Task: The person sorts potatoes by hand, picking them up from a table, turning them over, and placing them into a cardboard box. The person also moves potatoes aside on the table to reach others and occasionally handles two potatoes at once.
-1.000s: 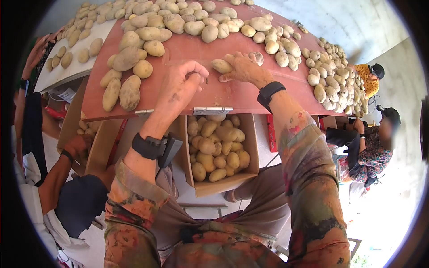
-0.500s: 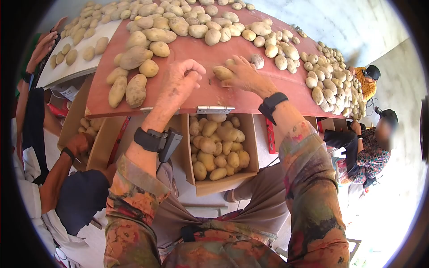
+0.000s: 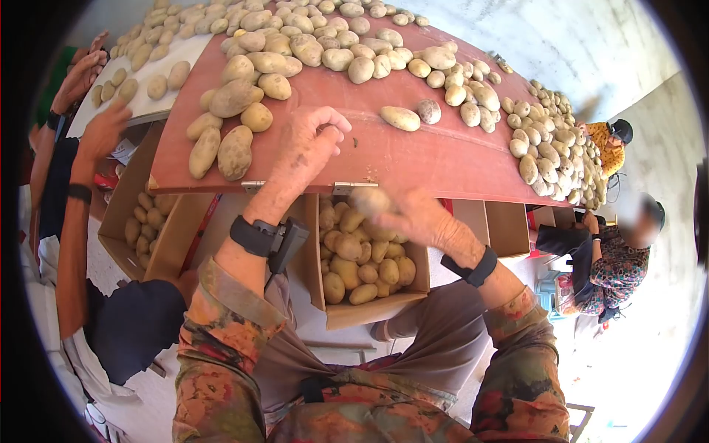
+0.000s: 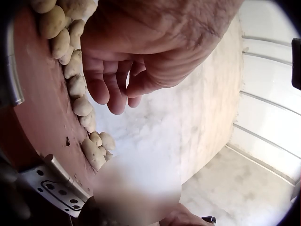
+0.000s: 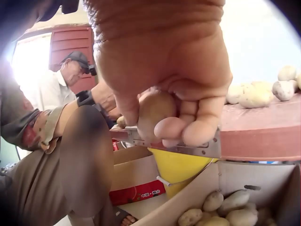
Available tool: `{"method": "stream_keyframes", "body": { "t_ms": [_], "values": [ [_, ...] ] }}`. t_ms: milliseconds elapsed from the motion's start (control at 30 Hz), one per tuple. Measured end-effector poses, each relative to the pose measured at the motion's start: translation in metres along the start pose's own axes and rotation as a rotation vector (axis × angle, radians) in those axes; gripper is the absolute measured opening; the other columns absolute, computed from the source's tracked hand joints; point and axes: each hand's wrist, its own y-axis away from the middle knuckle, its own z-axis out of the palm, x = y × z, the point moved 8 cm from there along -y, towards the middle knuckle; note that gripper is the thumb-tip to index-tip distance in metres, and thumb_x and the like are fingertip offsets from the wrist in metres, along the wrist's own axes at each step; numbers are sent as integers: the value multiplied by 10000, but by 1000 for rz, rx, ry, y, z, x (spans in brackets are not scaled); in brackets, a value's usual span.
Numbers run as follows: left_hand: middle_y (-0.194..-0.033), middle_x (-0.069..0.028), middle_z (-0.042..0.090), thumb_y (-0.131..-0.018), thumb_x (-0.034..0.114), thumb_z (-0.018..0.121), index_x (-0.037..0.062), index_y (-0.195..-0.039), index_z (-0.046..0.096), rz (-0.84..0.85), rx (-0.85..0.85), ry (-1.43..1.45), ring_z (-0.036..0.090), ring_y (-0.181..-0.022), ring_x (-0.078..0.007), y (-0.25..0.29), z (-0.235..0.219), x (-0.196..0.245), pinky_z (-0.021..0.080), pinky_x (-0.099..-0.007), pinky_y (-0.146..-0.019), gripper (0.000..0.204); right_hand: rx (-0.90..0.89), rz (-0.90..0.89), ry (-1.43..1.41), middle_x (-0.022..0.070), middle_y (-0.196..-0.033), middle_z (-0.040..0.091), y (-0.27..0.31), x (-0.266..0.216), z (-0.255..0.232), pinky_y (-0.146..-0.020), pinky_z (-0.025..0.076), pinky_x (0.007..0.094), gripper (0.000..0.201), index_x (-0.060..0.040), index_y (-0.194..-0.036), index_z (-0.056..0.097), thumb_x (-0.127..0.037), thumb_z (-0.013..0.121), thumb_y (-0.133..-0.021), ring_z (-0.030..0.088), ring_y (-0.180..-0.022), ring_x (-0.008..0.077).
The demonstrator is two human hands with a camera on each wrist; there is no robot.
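My right hand (image 3: 422, 215) grips a potato (image 3: 371, 201) just past the table's near edge, above a cardboard box (image 3: 356, 317) holding several potatoes. In the right wrist view, thumb and fingers of the right hand (image 5: 164, 70) curl round that potato (image 5: 156, 113). Over the red table (image 3: 347, 162), my left hand (image 3: 304, 148) hangs with its fingers loosely curled and nothing in them; the left wrist view shows the same left hand (image 4: 141, 52). An oblong potato (image 3: 399, 118) and a rounder, darker potato (image 3: 429, 111) lie side by side on the tabletop.
Potatoes (image 3: 310, 52) spread along the table's far side, with more at the left and right. A metal hinge (image 3: 354, 188) sits on the near edge. Another potato box (image 3: 118, 247) stands at the left beside a person in a dark cap (image 3: 136, 325). A yellow bucket (image 5: 178, 165) is below the table.
My right hand has moved from the tabletop toward me, over the box, with a potato. The oblong potato it was beside stays on the table. My left hand has barely moved.
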Motion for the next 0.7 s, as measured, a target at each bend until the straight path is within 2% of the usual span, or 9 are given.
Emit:
{"method": "stream_keyframes", "body": {
  "t_ms": [67,167,267,367,467,700],
  "values": [
    [-774,-61,646,-835,57,546,9,-910,674,54,9,27,621,-629,-134,0,5,4,510,-276,-591,156,-185,-7,131,244,-830,658,5,-13,23,-746,535,484,502,9,-1054,557,-446,625,-852,665,-839,410],
    [-784,-72,660,-841,58,537,-10,-908,673,66,-17,6,627,-634,-136,-1,9,9,516,-274,-591,166,-380,-12,248,258,-821,670,3,-12,58,-756,544,471,522,12,-1086,567,-450,625,-849,676,-832,405],
    [-810,-78,675,-847,52,516,-23,-912,672,19,18,-5,632,-642,-138,1,7,7,521,-272,-599,184,-323,-79,331,236,-782,673,-4,6,80,-706,534,482,519,15,-1076,551,-464,598,-883,676,-778,399],
    [-827,-77,679,-851,35,500,-23,-922,669,-68,-4,-1,638,-679,-136,-1,5,1,533,-272,-616,192,-255,160,219,224,-795,683,-14,21,87,-697,541,466,415,5,-1081,544,-369,593,-907,683,-761,383],
    [-847,-74,683,-855,21,493,-26,-925,666,-24,14,16,643,-727,-136,1,2,4,547,-275,-636,193,-311,242,39,211,-802,689,-10,22,91,-675,549,452,330,-17,-1093,533,-284,597,-909,689,-757,363],
    [-893,-68,691,-866,18,504,-12,-925,669,-44,2,24,652,-791,-137,4,2,8,566,-279,-658,178,62,-207,169,164,-973,697,-11,-18,48,-678,565,453,336,-87,-1195,504,-210,615,-904,696,-837,363]
  ]
}}
